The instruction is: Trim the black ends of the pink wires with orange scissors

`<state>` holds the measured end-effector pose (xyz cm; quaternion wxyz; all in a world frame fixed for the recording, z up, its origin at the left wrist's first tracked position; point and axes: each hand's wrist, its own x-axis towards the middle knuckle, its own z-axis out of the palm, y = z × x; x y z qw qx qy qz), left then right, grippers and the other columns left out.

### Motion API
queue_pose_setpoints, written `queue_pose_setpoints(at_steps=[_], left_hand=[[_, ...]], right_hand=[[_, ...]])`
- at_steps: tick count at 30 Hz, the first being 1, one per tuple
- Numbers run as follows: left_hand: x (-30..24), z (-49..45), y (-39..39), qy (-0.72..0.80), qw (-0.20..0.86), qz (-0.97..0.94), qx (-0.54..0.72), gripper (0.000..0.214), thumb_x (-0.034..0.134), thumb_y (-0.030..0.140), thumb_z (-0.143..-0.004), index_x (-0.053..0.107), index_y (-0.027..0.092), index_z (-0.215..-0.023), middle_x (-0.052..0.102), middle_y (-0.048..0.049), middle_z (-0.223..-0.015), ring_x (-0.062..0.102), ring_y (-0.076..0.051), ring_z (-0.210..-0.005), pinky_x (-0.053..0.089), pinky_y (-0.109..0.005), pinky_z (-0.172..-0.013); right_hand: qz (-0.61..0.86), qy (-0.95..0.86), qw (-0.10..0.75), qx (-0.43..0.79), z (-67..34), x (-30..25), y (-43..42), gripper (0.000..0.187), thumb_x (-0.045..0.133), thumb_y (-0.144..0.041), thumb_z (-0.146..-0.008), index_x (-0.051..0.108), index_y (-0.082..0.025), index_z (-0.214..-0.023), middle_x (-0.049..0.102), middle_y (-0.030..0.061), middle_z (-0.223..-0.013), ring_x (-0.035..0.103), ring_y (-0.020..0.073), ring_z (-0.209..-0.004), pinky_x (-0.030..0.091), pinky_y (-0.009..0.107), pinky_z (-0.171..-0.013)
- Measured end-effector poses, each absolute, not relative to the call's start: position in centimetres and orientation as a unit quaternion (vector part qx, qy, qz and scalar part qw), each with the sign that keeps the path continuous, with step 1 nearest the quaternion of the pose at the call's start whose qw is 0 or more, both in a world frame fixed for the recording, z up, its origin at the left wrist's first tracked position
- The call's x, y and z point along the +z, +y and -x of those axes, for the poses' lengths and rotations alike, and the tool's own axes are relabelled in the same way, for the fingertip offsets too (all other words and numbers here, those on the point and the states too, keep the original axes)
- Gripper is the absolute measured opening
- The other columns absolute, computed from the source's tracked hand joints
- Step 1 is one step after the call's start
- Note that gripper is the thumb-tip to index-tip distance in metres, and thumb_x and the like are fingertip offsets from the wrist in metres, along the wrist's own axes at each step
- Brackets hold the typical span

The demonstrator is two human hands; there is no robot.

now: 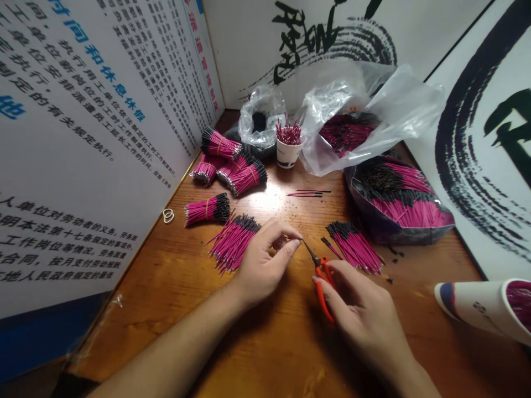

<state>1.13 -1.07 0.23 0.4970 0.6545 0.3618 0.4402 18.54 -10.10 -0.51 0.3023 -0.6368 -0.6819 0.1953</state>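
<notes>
The person's left hand [261,262] is pressing its thumb and forefinger together at the fingertips [292,237] (whatever sits between them is too thin to make out), while the right hand [357,309] is gripping small orange-handled snips [322,287], their dark tips pointing towards that pinch. Just beside the hands, a loose pile of magenta wires [232,243] and a second loose pile [354,246] are lying on the wooden tabletop [166,337], their black ends mostly facing away from the person. These wires are looking light, thin and fairly springy, and are likely to slide apart in a heap, so a single wire calls for taking along its insulated length, and a pile for gathering around its middle. Farther off, banded wire bundles [213,210] are lying near a printed wall board [83,110], a paper cup [287,153] is holding more wires upright, and a clear plastic bag [344,121] is spilling others. A second cup [485,309] is lying on its side at the right.
</notes>
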Motion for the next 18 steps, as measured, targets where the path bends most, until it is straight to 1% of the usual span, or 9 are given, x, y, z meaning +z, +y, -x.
queue_pose_setpoints(at_steps=[3,8,12,18], left_hand=[[0.32,-1.1,-1.06,0.362,0.498,-0.655,0.437,0.008,0.055,0.014,-0.091,0.061,0.017,-0.087,0.057,-0.001,-0.084,0.052,-0.013,-0.078,0.042,-0.025,-0.072],[0.36,-1.09,-1.12,0.36,0.496,-0.661,0.433,0.008,0.055,0.015,-0.091,0.061,0.017,-0.087,0.057,-0.001,-0.084,0.052,-0.013,-0.078,0.042,-0.025,-0.071],[0.37,-1.06,-1.16,0.357,0.492,-0.664,0.436,0.009,0.055,0.014,-0.091,0.062,0.017,-0.087,0.058,-0.0018,-0.085,0.053,-0.013,-0.079,0.042,-0.025,-0.072],[0.44,-1.03,-1.01,0.367,0.484,-0.664,0.436,0.009,0.056,0.014,-0.09,0.064,0.016,-0.086,0.058,-0.002,-0.083,0.053,-0.014,-0.078,0.042,-0.026,-0.071]], right_hand=[[0.643,-0.673,0.301,0.206,-18.5,-0.57,-10.15,0.014,0.055,-0.033,-0.093,0.061,-0.022,-0.098,0.069,0.0017,-0.075,0.063,0.0166,-0.062,0.049,0.026,-0.058],[0.645,-0.667,0.304,0.218,-18.41,-0.68,-10.13,0.015,0.056,-0.034,-0.093,0.061,-0.022,-0.099,0.069,0.0018,-0.076,0.064,0.0167,-0.064,0.051,0.026,-0.059],[0.643,-0.674,0.3,0.207,-18.56,-0.67,-9.98,0.015,0.057,-0.033,-0.092,0.062,-0.022,-0.1,0.07,0.0018,-0.078,0.064,0.0168,-0.064,0.051,0.026,-0.059],[0.639,-0.689,0.303,0.16,-18.73,-0.66,-9.99,0.016,0.056,-0.032,-0.092,0.064,-0.022,-0.101,0.073,0.0032,-0.082,0.066,0.0171,-0.066,0.05,0.025,-0.059]])
